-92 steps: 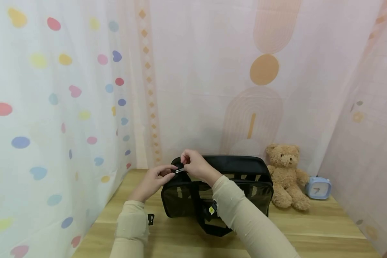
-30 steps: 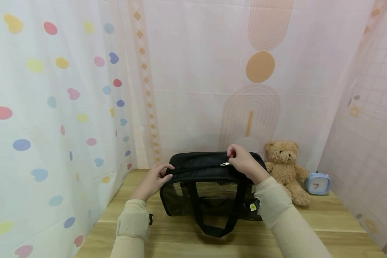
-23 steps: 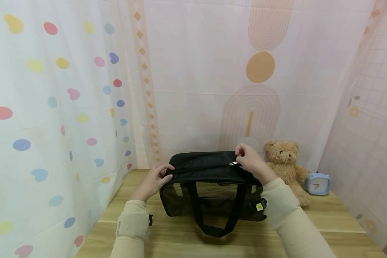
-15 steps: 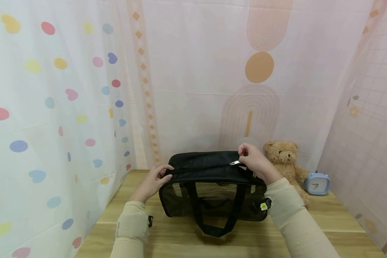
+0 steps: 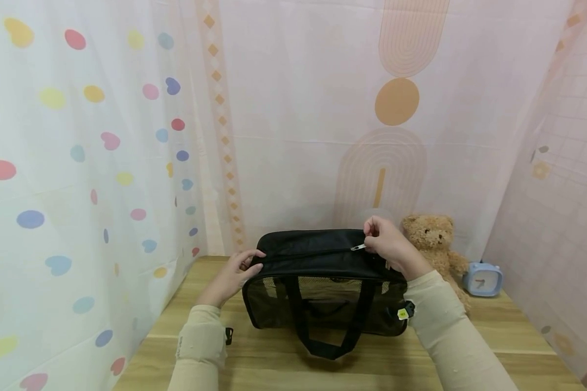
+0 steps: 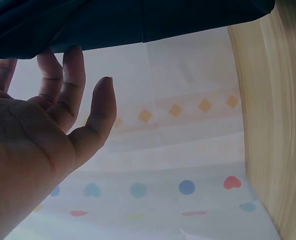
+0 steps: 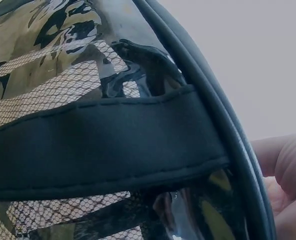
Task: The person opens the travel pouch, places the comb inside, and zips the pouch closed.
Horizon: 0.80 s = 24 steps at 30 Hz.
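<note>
A black bag with see-through mesh sides stands on the wooden table, a carry strap hanging down its front. My left hand holds the bag's top left end between thumb and fingers. The left wrist view shows two fingertips of that hand at the bag's dark edge, with another finger apart from it. Over the right part of the top, my right hand pinches the silver zipper pull. In the right wrist view, the bag's edge partly hides this hand.
Behind my right forearm a brown teddy bear sits on the table, partly covered by the arm. To its right is a light blue alarm clock. Patterned curtains hang close behind and beside the table.
My right hand has drawn the zipper pull from the bag's left end toward the right, and the top has come together behind it. My left hand stays at the left end.
</note>
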{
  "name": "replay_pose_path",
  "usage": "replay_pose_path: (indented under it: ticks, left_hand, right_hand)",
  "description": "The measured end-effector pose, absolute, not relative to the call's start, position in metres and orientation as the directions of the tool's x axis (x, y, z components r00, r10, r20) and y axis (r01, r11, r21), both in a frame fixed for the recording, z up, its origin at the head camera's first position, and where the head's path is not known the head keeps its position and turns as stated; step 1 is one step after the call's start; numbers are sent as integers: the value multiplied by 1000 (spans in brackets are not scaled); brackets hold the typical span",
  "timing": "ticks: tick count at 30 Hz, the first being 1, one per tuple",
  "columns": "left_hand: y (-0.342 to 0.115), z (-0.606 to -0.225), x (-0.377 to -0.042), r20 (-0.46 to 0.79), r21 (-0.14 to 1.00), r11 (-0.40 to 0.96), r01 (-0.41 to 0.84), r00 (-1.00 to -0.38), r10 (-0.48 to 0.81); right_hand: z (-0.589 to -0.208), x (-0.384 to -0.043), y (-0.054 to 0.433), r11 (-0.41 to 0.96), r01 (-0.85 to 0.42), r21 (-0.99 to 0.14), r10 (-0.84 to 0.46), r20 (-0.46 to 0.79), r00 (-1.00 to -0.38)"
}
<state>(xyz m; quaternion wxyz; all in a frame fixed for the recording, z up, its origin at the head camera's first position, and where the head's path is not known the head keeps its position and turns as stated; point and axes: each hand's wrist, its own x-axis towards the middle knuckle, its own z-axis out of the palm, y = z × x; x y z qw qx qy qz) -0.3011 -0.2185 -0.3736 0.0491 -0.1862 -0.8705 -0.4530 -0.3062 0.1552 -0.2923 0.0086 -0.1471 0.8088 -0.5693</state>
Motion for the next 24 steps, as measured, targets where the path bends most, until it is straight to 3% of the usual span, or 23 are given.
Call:
replay_pose_path:
  ticks: [17, 24]
  left_hand:
    - [-211, -358, -288, 220, 811, 476, 340, -931, 291]
    - [-219, -373, -301, 237, 802, 483, 353, -929, 285]
  right_hand:
    - [-293, -301, 168, 351, -225, -909, -207, 159, -965]
    - [-293, -301, 174, 327, -212, -921, -195, 154, -969]
